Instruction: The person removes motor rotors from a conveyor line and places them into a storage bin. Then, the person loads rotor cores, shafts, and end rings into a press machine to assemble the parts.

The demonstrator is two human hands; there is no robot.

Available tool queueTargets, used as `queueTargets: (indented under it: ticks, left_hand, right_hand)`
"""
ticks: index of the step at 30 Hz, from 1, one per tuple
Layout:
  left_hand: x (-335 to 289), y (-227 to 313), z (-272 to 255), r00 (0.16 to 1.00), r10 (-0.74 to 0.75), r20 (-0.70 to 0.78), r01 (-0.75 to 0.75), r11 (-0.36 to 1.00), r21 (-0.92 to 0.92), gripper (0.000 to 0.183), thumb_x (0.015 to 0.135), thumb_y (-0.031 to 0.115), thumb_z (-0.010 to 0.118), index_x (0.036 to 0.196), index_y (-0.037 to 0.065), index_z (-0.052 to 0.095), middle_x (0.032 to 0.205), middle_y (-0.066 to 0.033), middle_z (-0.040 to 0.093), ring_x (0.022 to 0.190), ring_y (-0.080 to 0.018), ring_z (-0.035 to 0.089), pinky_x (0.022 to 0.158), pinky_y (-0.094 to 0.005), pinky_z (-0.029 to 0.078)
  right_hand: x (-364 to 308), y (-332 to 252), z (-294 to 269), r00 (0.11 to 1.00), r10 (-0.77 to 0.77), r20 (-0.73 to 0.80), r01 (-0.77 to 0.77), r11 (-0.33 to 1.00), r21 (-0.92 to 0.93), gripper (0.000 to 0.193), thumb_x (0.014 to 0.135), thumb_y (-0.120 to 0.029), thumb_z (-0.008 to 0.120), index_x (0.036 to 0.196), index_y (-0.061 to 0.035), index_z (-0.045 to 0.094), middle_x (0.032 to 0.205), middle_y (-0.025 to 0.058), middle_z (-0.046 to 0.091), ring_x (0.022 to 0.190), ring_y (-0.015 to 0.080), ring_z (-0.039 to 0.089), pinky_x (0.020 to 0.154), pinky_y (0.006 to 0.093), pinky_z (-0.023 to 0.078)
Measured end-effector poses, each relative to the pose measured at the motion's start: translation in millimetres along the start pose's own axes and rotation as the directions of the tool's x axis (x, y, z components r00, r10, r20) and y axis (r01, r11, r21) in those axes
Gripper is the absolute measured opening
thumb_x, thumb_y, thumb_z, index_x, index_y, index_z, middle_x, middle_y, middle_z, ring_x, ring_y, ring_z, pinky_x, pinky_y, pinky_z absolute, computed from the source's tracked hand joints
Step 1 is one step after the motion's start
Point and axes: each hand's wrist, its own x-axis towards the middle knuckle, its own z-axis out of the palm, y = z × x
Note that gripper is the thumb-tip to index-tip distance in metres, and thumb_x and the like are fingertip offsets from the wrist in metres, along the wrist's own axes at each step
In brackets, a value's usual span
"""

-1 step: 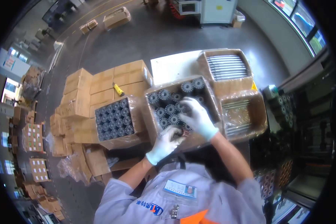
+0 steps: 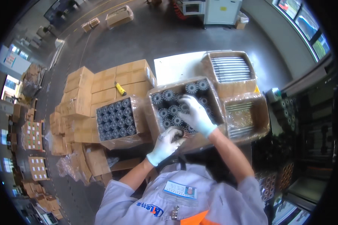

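My left hand [image 2: 168, 141], in a white glove, is closed around a dark round part [image 2: 179, 134] with a coppery edge, at the near side of an open carton [image 2: 152, 122]. Most of that part is hidden by the fingers. My gloved right hand [image 2: 197, 115] reaches over the same carton. Its thumb and fingers curve around a grey toothed part [image 2: 183, 108], whose top shows between them. Several similar gear-like parts [image 2: 163, 113] stand upright in rows in the carton, with dark gaps among them.
Left of it, a smaller carton [image 2: 139, 129] holds tightly packed toothed parts. A yellow-handled tool [image 2: 120, 89] lies on closed boxes [image 2: 133, 71]. On the right stand a carton of metal rods [image 2: 231, 69] and a plastic-lined carton with fewer rods [image 2: 264, 122]. Flattened cardboard [image 2: 97, 161] lies at lower left.
My right hand has shifted slightly left and up over the toothed parts. My left hand keeps its grip on the dark round part. The whole view has moved a little.
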Motion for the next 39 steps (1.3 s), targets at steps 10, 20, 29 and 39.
queueTargets:
  ticks: [10, 20, 29, 39]
  left_hand:
    - [-11, -38, -5, 0.975, 0.203, -0.091, -0.185, 0.967, 0.175, 0.023, 0.085, 0.025, 0.075, 0.100, 0.010, 0.065, 0.118, -0.0046, 0.067, 0.091, -0.0276, 0.070, 0.076, -0.0408, 0.055]
    - [-10, -47, 3, 0.977, 0.212, -0.035, -0.183, 0.909, 0.374, 0.023, 0.086, 0.026, 0.073, 0.103, 0.012, 0.066, 0.119, -0.0070, 0.064, 0.077, -0.0273, 0.070, 0.069, -0.0419, 0.055]
    - [-4, -42, 11, 0.978, 0.195, -0.069, -0.149, 0.896, 0.418, 0.025, 0.084, 0.029, 0.075, 0.102, 0.013, 0.067, 0.115, -0.0046, 0.067, 0.076, -0.0263, 0.070, 0.063, -0.0403, 0.055]
    - [18, 4, 3, 0.987, 0.154, -0.054, -0.152, 0.987, 0.043, 0.015, 0.085, -0.001, 0.074, 0.097, -0.003, 0.064, 0.108, -0.0141, 0.068, 0.101, -0.0242, 0.067, 0.090, -0.0345, 0.052]
  right_hand:
    - [63, 28, 63, 0.997, 0.040, 0.062, -0.029, 0.985, -0.170, 0.050, 0.077, -0.014, 0.079, 0.121, -0.0034, 0.057, 0.113, 0.0209, 0.063, 0.105, 0.0371, 0.064, 0.090, 0.0426, 0.053]
    - [82, 13, 84, 0.926, -0.081, 0.369, 0.272, 0.822, -0.500, 0.043, 0.081, -0.026, 0.076, 0.120, -0.0162, 0.059, 0.108, 0.0133, 0.064, 0.098, 0.0341, 0.065, 0.078, 0.0452, 0.056]
    - [64, 3, 44, 0.968, -0.071, 0.240, 0.192, 0.824, -0.533, 0.034, 0.082, -0.031, 0.076, 0.110, -0.0145, 0.064, 0.097, 0.0096, 0.066, 0.090, 0.0313, 0.066, 0.070, 0.0454, 0.054]
    - [-24, -9, -132, 0.985, -0.062, -0.161, -0.038, 0.835, -0.550, 0.038, 0.083, -0.031, 0.076, 0.116, -0.0154, 0.063, 0.101, 0.0083, 0.064, 0.096, 0.0299, 0.065, 0.077, 0.0432, 0.054]
